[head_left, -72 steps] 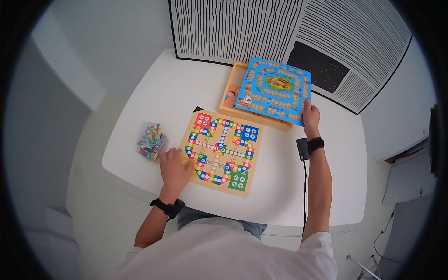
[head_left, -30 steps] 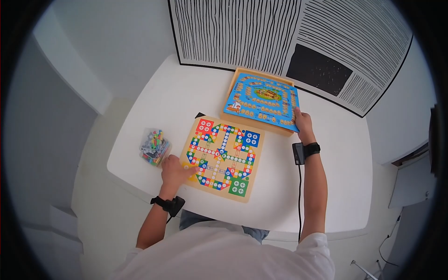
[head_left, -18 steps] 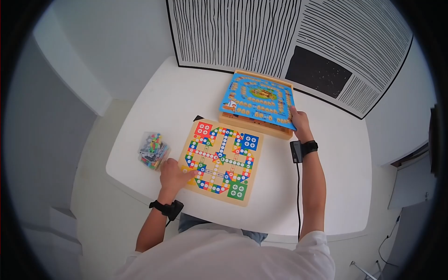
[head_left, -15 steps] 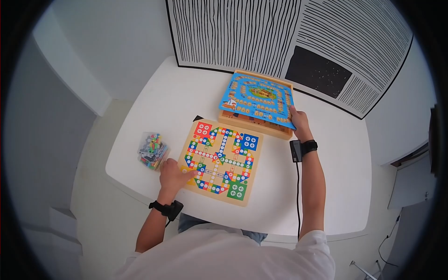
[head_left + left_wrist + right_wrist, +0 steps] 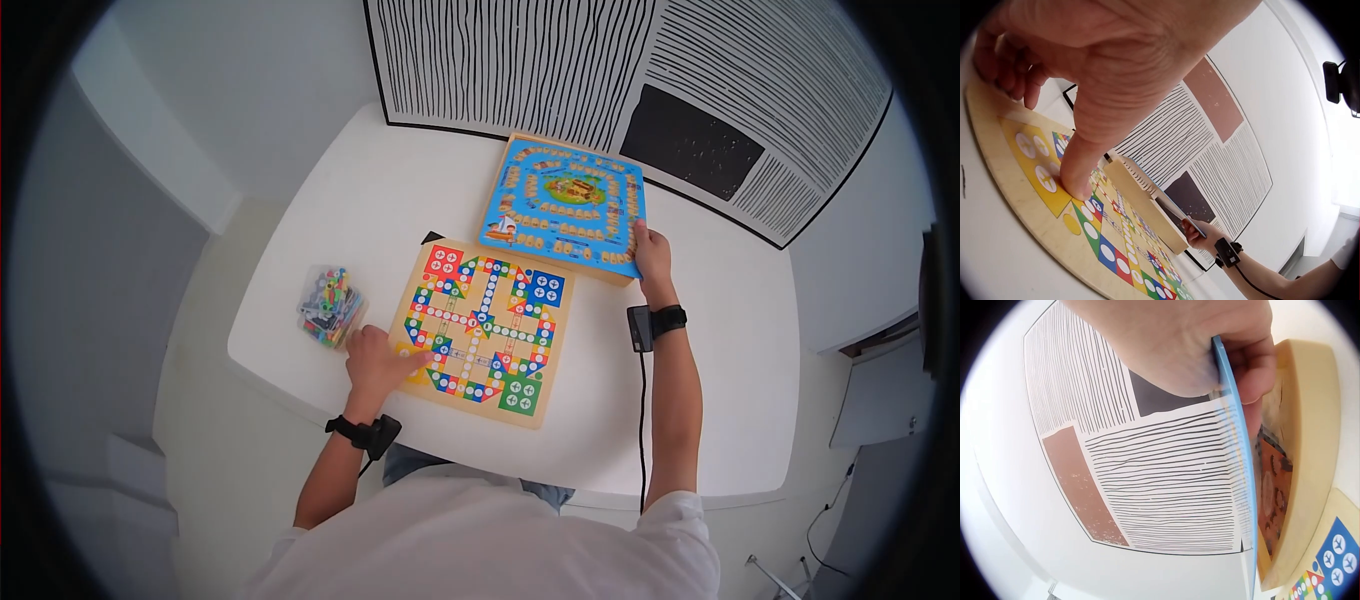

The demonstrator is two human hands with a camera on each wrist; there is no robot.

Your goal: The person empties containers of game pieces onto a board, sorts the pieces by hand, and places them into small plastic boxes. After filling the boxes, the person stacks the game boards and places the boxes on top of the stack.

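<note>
My right hand (image 5: pixel 653 260) pinches the near right corner of a blue game board (image 5: pixel 575 200), thumb on its upper face and fingers underneath. That board overlies a shallow wooden box (image 5: pixel 1316 419) at the back of the table; the right wrist view shows a gap between them and an orange printed piece (image 5: pixel 1275 494) inside the box. My left hand (image 5: pixel 378 362) rests at the left side of a wooden ludo board (image 5: pixel 482 322), its thumb (image 5: pixel 1079 172) laid on the yellow corner and the other fingers loosely bent near the edge. The ludo board lies flat in front of the box.
A clear container (image 5: pixel 332 306) with small coloured pieces stands left of the ludo board, close to my left hand. A large framed panel of black lines (image 5: pixel 510 70) leans behind the white table (image 5: pixel 690 410). A cable (image 5: pixel 643 420) runs from my right wrist.
My right hand has brought the blue board leftward and lower over the box, then shifted it slightly back so it covers more of the box. The left hand stays beside the ludo board.
</note>
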